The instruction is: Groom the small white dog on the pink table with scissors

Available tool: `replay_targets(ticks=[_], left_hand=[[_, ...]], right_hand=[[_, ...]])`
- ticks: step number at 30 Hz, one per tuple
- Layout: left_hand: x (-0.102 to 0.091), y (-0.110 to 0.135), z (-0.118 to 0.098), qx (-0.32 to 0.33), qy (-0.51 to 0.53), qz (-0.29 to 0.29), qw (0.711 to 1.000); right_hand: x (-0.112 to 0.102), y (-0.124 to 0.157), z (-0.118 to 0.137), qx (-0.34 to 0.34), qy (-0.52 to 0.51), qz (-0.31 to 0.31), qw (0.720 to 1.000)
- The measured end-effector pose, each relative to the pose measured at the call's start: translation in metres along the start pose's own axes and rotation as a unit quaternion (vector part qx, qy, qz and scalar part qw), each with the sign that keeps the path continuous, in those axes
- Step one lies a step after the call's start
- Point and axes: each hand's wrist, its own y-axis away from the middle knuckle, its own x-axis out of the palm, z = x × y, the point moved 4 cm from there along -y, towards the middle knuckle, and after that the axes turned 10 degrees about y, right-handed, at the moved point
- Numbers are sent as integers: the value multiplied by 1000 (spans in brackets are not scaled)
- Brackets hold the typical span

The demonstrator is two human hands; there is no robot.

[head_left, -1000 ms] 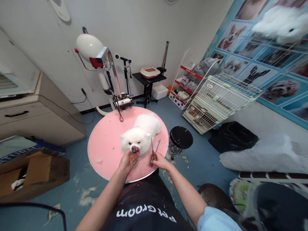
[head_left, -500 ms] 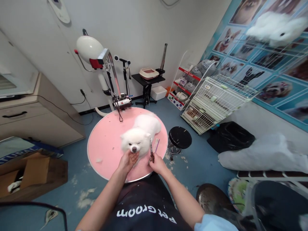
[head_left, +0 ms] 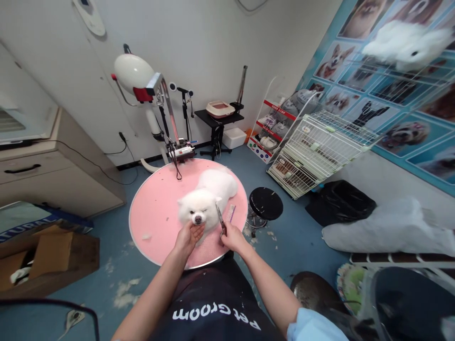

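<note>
A fluffy white dog (head_left: pixel 204 201) lies on the round pink grooming table (head_left: pixel 152 213), its head toward me and one eye squinted. My left hand (head_left: pixel 190 237) cups the dog's chin from below, palm up, fingers against the fur. In my right hand (head_left: pixel 233 237) is a pair of scissors (head_left: pixel 221 219), its blades pointing up beside the dog's cheek and ear; the handles are mostly covered by my fingers. Just behind the scissors, on the tabletop by the dog's flank, rests a comb (head_left: pixel 231 213) with a purple edge.
A grooming arm with a hanging loop (head_left: pixel 177 166) stands at the table's back edge, near a white dryer (head_left: pixel 133 73). Right of the table is a black stool (head_left: pixel 266 203); beyond it are wire cages (head_left: pixel 313 142). A cardboard box (head_left: pixel 67 255) sits on the left floor, among fur clumps.
The scissors have tilted left, their tips moving closer to the dog's ear and cheek. My left hand and the dog stay almost where they were.
</note>
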Motion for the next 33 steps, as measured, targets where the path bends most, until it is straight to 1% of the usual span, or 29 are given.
replay_targets(ticks=[3,7,9,11,14,17,19,21,25,29,33], left_hand=[[0,2,0,8,-3,0,1000],[2,7,-2,21,1,11,1000],[3,10,-2,25,6,13,1000],[3,12,-3,31,11,17,999],[4,15,-3,44,18,20,999],[4,15,-2,56,21,15,998],[3,15,-3,63,20,10,998],[4,14,-3,66,17,8,998],[7,12,-5,49,3,13,999],[11,12,-8,31,-8,13,999],[14,12,-10,17,-18,12,1000]], right_hand=[[2,-1,0,-13,47,47,998],[16,-6,-15,-5,29,65,997],[25,-9,-23,7,-18,69,997],[34,-10,-28,16,-87,85,992],[43,-10,-30,30,-171,124,977],[48,-8,-28,36,-223,151,962],[52,-9,-28,31,-249,135,959],[59,-10,-30,31,-267,102,958],[86,-12,-33,46,-309,57,948],[108,-13,-27,30,-339,6,940],[128,-14,-16,15,-364,-22,931]])
